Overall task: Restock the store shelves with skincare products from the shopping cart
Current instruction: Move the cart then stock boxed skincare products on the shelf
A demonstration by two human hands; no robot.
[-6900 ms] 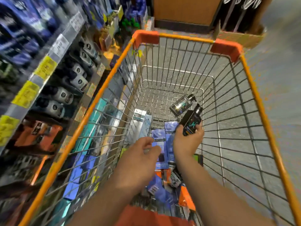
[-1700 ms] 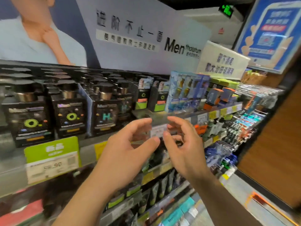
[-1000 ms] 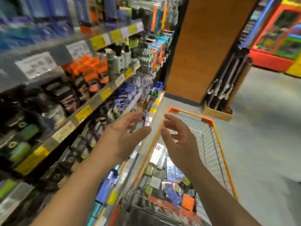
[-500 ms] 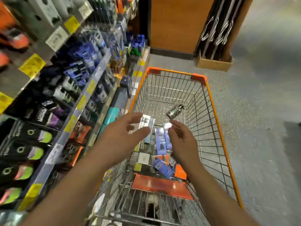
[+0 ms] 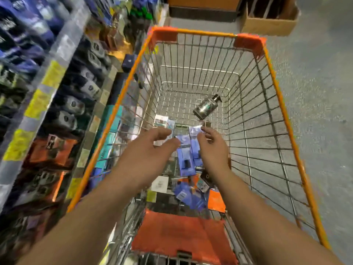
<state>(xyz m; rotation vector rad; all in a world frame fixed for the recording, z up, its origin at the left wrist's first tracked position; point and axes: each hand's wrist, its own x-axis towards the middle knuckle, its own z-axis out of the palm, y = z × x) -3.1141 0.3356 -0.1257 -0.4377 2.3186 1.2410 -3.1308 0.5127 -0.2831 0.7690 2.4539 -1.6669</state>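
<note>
The store shelves fill the left third of the frame, so smeared by blur that their goods read only as dark bottles, blue packs and an orange box; the yellow price tags along the shelf edges cannot be read. Grey speckled floor takes the right side, and a cardboard box sits cut off at the upper right edge.

The shopping cart, wire-sided with an orange rim, occupies the centre. Its orange child-seat flap lies at the bottom middle, partly cut off by the frame's lower edge. The far half of the basket floor holds only a single pump bottle lying on its side. The near half carries a loose heap of skincare products: blue boxes, pale boxes at centre left, an orange pack at lower right, several overlapping and partly hidden under the forearms.

Both arms reach in from the bottom edge. The left hand hovers over the heap with fingers loosely spread, holding nothing. The right hand hangs just beside it, fingers relaxed and slightly curled above a blue box; whether its fingertips touch the box cannot be told.
</note>
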